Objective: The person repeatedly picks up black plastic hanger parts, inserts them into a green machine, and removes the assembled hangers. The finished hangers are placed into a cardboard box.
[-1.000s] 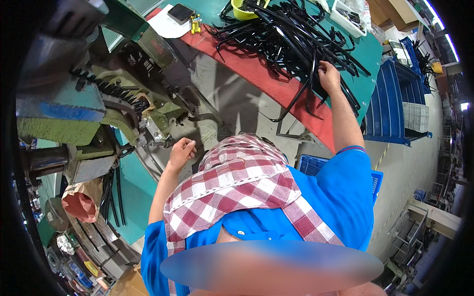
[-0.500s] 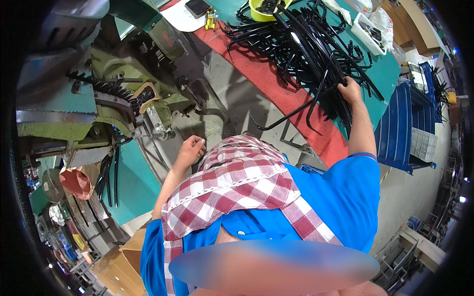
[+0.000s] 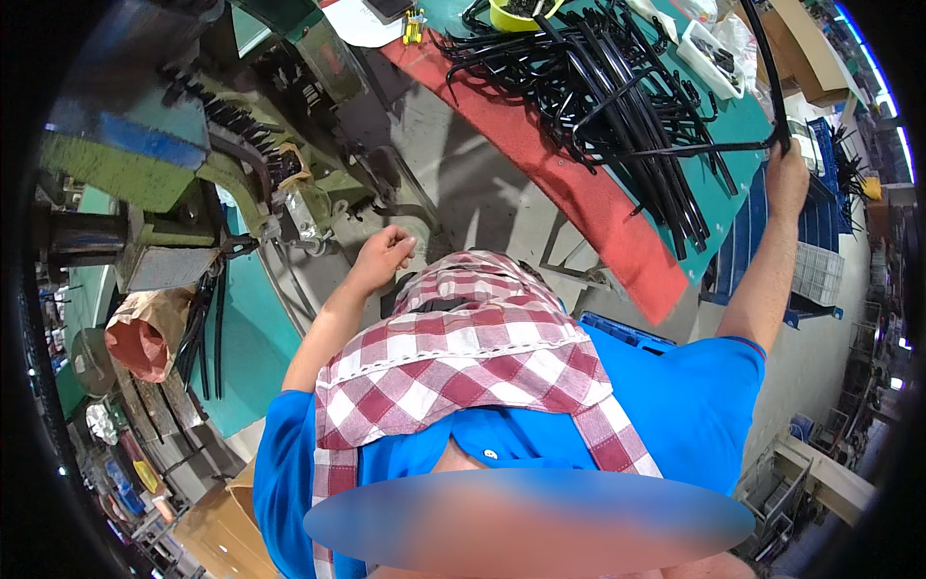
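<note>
My right hand [image 3: 788, 179] is raised past the right edge of the green table, wrapped round a bent black tube [image 3: 768, 72]. The tube bends sharply at my fingers; one leg runs up and away, and another reaches left across the pile. A heap of similar black bent tubes [image 3: 617, 106] lies on the table, several of them side by side. My left hand [image 3: 384, 259] hovers in front of my checked apron, fingers curled together, with nothing visible in it. Nearest to it is the green machine [image 3: 338, 164] on the left.
A red strip [image 3: 540, 135] edges the green table [image 3: 738, 188]. On it stand a yellow bowl [image 3: 521, 19] and a white tray [image 3: 709, 60] of small parts. A blue crate [image 3: 743, 261] is at the right. More black tubes [image 3: 204, 347] and a paper bag [image 3: 145, 333] are at lower left.
My right hand has lifted a bent black tube off the pile and moved outward to the right. My left hand has risen slightly and shifted a little right, still curled.
</note>
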Tool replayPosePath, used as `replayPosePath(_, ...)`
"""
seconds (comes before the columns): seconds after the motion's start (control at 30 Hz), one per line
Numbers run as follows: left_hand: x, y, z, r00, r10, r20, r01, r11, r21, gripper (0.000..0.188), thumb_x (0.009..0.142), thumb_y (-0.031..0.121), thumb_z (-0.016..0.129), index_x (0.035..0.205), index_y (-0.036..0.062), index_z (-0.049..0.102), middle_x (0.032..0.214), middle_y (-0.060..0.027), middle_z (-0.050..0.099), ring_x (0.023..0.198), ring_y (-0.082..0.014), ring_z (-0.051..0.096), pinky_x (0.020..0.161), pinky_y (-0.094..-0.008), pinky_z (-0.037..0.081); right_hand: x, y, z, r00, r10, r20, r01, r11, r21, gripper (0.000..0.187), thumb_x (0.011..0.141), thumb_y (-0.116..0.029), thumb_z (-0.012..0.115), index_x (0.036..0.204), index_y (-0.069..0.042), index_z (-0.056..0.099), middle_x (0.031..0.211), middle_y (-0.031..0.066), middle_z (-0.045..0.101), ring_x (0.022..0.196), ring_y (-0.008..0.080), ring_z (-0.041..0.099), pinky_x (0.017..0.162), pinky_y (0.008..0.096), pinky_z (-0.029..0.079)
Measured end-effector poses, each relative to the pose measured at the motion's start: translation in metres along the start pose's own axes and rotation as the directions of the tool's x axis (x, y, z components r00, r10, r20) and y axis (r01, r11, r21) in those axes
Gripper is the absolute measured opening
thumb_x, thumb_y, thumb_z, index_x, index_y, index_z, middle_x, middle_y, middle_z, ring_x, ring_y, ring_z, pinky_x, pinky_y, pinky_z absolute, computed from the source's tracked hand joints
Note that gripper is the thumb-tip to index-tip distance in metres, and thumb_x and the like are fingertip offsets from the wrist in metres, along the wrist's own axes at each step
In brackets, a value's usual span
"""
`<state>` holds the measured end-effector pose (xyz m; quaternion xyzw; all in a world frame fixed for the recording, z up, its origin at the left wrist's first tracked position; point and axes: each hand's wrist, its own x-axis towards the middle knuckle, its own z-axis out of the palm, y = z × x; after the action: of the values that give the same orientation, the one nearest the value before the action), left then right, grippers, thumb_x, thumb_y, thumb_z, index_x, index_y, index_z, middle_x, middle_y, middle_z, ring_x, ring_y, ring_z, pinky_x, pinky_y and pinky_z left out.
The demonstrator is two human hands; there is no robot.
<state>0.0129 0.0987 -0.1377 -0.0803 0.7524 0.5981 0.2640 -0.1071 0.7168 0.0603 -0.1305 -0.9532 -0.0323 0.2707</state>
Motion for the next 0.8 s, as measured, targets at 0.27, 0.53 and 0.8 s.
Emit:
replayPosePath(0.27,-0.011,-0.006,-0.012,0.993,0.056,0.102,-0.051,0.998,-0.046,0.021,0.093,0.021,0.060,0.098,0.0013,0.057,0.078,-0.0016,0.059,0.065,-0.0084,0.053,0.061,-0.0243,0.045,-0.040,0.012,-0.061,0.985,0.021,0.171,0.013,0.980,-0.197,0.022,0.094,-0.025,0.053,0.104,-0.005,0.054,0.090,0.0238,0.065,0.087,0.0450,0.061,0.069,0.0531,0.048)
replayPosePath(0.53,-0.066,0.068,-0.005,0.817,0.498,0.291,-0.438,0.864,-0.249,0.055,0.096,0.038,0.055,0.139,0.0086,0.038,0.124,-0.0098,0.051,0.103,-0.0178,0.055,0.090,-0.0306,0.044,-0.098,-0.094,-0.003,0.816,-0.191,0.546,-0.020,0.934,0.357,0.023,0.090,-0.018,0.054,0.096,0.002,0.062,0.084,0.0253,0.064,0.080,0.0418,0.063,0.070,0.0454,0.049)
replayPosePath(0.8,-0.132,0.116,-0.049,0.747,0.384,0.543,-0.498,0.864,0.075,0.019,0.093,0.017,0.058,0.098,-0.0011,0.060,0.085,-0.0092,0.062,0.075,-0.0171,0.061,0.068,-0.0308,0.048,-0.158,-0.191,0.073,0.040,-0.289,0.956,-0.201,0.935,0.291,0.028,0.091,-0.026,0.053,0.076,-0.002,0.057,0.059,0.0038,0.052,0.047,0.0148,0.051,0.041,0.0303,0.041)
